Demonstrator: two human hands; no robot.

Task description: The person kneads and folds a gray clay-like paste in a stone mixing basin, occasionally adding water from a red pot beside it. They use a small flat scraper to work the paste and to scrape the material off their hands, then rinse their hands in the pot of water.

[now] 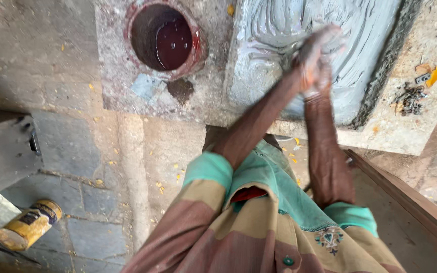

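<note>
Both hands press together on the wet grey cement patch (279,45) of the stone surface (395,126). The left hand (315,76) and right hand (324,43) are blurred, so their grip perhaps is flat; I cannot tell. Left of the patch is a round hole (162,36).

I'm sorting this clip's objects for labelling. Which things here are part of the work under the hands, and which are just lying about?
In use:
- left hand and right hand, pressed together, coated grey
- wet grey slab beneath them
- stone block bearing it

Lying about:
- yellow can on its side on the paving
- round hole of dark red liquid
- small scraps at the block's right edge
</note>
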